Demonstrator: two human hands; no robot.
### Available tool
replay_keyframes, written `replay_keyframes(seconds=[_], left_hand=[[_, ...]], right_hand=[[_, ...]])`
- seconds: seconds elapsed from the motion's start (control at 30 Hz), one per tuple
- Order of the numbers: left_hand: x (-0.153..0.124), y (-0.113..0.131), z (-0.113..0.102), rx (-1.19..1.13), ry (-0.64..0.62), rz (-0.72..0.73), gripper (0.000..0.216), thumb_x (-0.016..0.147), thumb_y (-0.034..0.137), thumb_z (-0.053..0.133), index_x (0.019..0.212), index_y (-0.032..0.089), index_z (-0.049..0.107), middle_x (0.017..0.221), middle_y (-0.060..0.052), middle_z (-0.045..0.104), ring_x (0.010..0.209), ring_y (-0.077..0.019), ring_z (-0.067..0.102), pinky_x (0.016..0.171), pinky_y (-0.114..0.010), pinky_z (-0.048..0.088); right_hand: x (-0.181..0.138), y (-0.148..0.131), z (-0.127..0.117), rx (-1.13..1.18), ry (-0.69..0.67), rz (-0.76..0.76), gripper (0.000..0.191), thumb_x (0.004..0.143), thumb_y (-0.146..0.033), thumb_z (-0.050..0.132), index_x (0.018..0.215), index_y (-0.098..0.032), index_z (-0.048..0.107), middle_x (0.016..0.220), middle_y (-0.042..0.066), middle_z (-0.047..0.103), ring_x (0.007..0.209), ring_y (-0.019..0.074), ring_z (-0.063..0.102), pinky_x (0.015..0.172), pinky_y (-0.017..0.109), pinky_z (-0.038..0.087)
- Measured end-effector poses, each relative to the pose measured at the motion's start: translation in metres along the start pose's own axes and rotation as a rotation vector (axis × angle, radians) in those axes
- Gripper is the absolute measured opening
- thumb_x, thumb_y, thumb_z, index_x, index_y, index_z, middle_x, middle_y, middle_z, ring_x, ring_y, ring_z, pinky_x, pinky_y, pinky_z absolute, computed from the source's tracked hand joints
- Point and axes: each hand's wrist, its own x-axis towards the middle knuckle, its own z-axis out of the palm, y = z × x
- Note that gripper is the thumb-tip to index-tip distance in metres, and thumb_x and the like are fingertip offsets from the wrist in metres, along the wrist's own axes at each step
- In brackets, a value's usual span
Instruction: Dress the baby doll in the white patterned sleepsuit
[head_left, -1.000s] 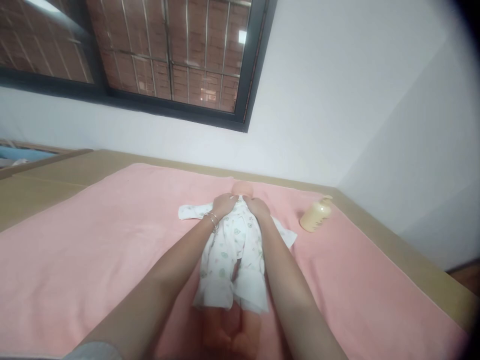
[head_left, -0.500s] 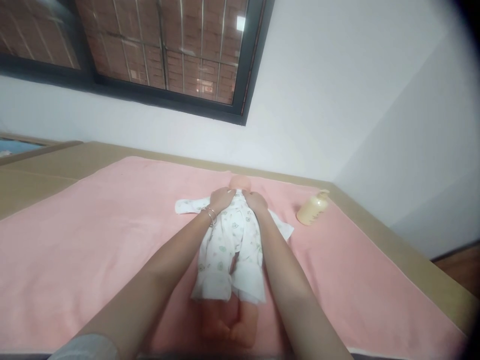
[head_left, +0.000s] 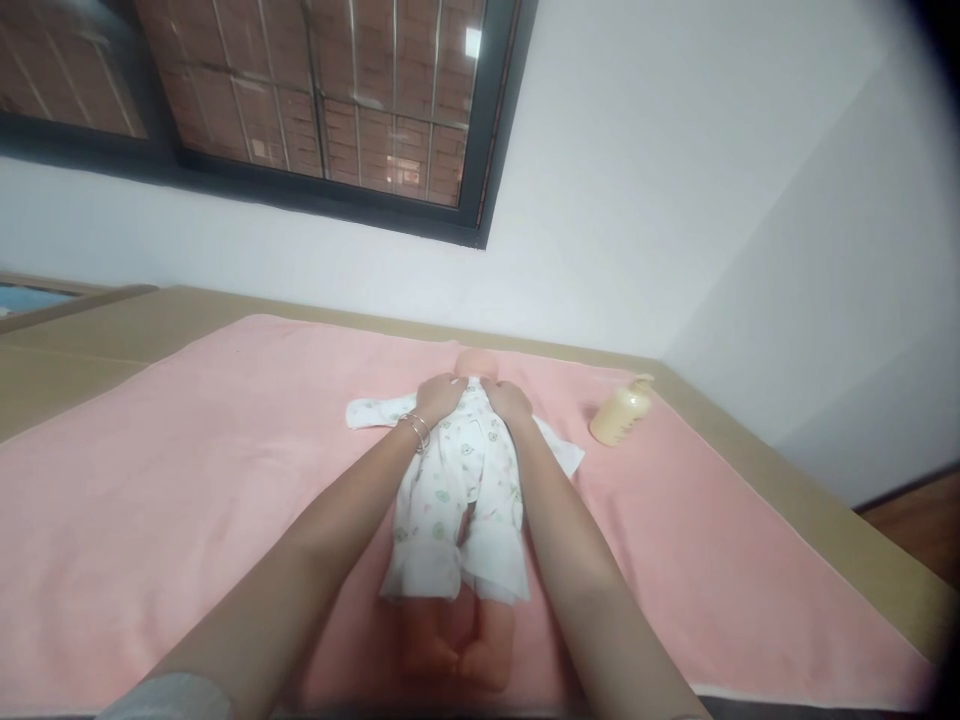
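A baby doll (head_left: 459, 640) lies on its back on a pink towel (head_left: 187, 480), head away from me, bare feet towards me. It wears a white printed garment (head_left: 461, 490) with sleeves spread to both sides. My left hand (head_left: 439, 395), with thin bangles at the wrist, rests on the garment at the doll's left shoulder, fingers curled on the cloth. My right hand (head_left: 508, 398) grips the cloth at the collar on the other side. The doll's head (head_left: 474, 361) shows just beyond my hands.
A cream pump bottle (head_left: 621, 412) lies on its side on the towel to the right of the doll. The towel covers a tan surface (head_left: 825, 520) set against a white wall. A dark-framed window (head_left: 480, 130) is above.
My hands stay at the doll's collar. The view has shifted slightly, so the doll's feet show a little more.
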Motion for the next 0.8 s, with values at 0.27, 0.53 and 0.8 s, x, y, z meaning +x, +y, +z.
replay_keyframes(seconds=[0.27,0.53,0.8], left_hand=[[0.0,-0.001,0.001,-0.02,0.011,0.008,0.047,0.088,0.051,0.033,0.097,0.02,0.067,0.101,-0.008,0.069,0.094,-0.023,0.061,0.075,-0.028,0.039],[-0.001,0.001,-0.009,0.009,-0.078,0.001,0.052,0.088,0.056,0.031,0.097,0.019,0.067,0.106,-0.011,0.068,0.097,-0.0265,0.06,0.081,-0.032,0.038],[0.005,-0.005,0.001,0.059,0.053,0.113,0.045,0.092,0.043,0.03,0.086,0.018,0.067,0.095,-0.01,0.066,0.095,-0.0235,0.057,0.085,-0.034,0.037]], right_hand=[[-0.002,-0.002,-0.001,0.008,-0.004,0.011,0.065,0.087,-0.062,0.025,0.114,-0.015,0.061,0.117,0.015,0.061,0.107,0.0302,0.056,0.088,0.04,0.042],[-0.011,-0.019,-0.015,-0.115,-0.036,-0.033,0.06,0.089,-0.057,0.028,0.119,-0.014,0.059,0.123,0.016,0.058,0.112,0.0319,0.052,0.091,0.042,0.039],[-0.009,-0.021,-0.011,-0.11,-0.063,-0.004,0.073,0.089,-0.065,0.02,0.127,-0.013,0.054,0.127,0.017,0.055,0.116,0.0316,0.051,0.093,0.04,0.037]])
